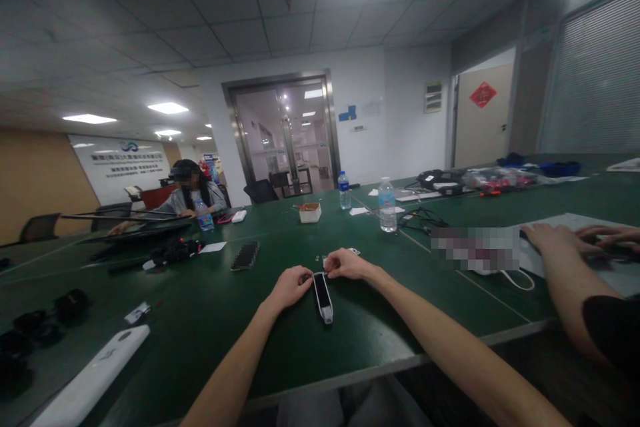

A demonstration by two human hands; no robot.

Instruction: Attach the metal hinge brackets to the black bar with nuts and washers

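Note:
A narrow device (323, 295) with a white frame and a dark middle lies lengthwise on the green table in front of me. My left hand (291, 285) is closed at its far left edge, thumb and fingers against the frame. My right hand (345, 264) pinches at the far right corner; whatever is between these fingertips is too small to make out. Just beyond the right hand lies a small white piece (354, 251), partly covered by it. A dark phone-like slab (245, 256) rests to the left of my left hand.
A long white casing (95, 377) lies at the lower left. Farther back stand a small box (310, 213) and water bottles (387, 205). At right, a co-worker's hands (555, 240) rest near a light-coloured laptop-like surface. Another person (190, 190) sits at the far left.

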